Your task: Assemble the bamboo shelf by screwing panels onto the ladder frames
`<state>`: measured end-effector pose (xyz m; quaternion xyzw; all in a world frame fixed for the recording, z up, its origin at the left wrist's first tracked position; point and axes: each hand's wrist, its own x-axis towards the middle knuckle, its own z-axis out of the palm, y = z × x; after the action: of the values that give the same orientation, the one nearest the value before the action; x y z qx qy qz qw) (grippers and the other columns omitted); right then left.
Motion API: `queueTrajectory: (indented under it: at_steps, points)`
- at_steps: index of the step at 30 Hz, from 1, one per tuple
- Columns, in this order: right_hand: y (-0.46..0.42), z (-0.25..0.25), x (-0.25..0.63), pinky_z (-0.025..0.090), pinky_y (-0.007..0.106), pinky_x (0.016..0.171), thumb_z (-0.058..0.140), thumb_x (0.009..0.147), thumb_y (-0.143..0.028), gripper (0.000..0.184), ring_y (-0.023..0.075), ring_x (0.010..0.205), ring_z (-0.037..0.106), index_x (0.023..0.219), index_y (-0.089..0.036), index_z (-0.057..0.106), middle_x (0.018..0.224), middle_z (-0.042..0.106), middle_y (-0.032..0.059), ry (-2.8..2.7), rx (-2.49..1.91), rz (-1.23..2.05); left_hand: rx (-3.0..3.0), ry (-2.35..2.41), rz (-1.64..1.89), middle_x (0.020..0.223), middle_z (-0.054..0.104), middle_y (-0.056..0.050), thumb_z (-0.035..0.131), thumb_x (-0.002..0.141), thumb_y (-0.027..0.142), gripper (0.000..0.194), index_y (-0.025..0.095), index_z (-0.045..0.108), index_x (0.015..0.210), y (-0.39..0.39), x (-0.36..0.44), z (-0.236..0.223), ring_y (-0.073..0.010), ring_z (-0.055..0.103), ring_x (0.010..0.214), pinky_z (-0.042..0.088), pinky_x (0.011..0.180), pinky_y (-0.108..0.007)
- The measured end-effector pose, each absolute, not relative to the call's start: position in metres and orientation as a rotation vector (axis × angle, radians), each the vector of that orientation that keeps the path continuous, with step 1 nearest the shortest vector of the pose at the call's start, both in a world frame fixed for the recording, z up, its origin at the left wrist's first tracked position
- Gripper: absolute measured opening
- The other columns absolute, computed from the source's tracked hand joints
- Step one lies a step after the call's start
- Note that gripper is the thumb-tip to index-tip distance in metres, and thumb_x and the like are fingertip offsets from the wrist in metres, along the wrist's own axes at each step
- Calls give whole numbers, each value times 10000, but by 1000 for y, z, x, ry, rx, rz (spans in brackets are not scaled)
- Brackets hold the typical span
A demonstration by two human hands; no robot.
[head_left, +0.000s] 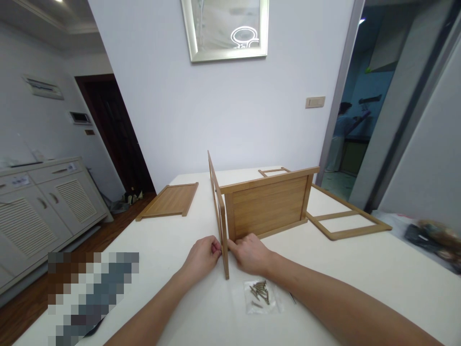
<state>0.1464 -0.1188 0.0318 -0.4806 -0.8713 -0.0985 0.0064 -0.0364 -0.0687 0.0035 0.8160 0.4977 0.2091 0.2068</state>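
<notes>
A narrow wooden frame [224, 230] stands upright on the table, seen nearly edge-on. Against its right side is a wooden panel [270, 206], standing on its long edge. My left hand [203, 255] is at the frame's lower left side, thumb and fingers pinched together; whatever is between them is too small to make out. On the other side, my right hand [250, 255] has its fingers curled at the panel's lower near corner, thumb side against the frame. A clear plastic bag [268, 307] with several screws [260, 291] lies just in front of my right hand.
Another wooden panel [171, 199] lies flat at the left. A second wooden frame [342, 235] lies flat at the right, behind the standing panel. A thin dark rod [293, 298] shows beside my right forearm. The white table [151, 269] meets the wall at the back.
</notes>
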Motion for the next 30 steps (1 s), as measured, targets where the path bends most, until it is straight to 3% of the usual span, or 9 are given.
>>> queueTrajectory:
  at_steps: [8,18,25,30]
  points:
    - [-119,32,147,364,290,575,456,801,-192,315,228,742,663,1113,-175,497,889,720,100,-2729,-1493,-301,2285,1354,580,788,677,-25,492,812,153,168,187,652,772,-69,-41,10,-157,607,753,386,662,-240]
    - [-119,33,146,370,283,599,467,793,-184,298,225,755,666,1089,-168,502,898,718,108,-2726,-1515,-279,2281,1414,572,698,637,-6,519,770,111,123,180,616,738,-72,-35,7,-143,566,660,342,606,-236]
    - [-120,34,146,375,281,617,456,799,-182,305,218,756,663,1100,-161,503,905,717,117,-2735,-1518,-266,2289,1382,559,751,657,-8,514,785,111,131,187,615,821,-70,-39,9,-151,590,714,376,633,-232]
    - [-120,34,146,374,283,606,452,807,-195,318,224,752,664,1119,-163,500,901,718,114,-2731,-1503,-268,2337,1373,544,797,663,-27,505,811,152,148,192,639,761,-72,-39,12,-167,592,759,368,666,-247]
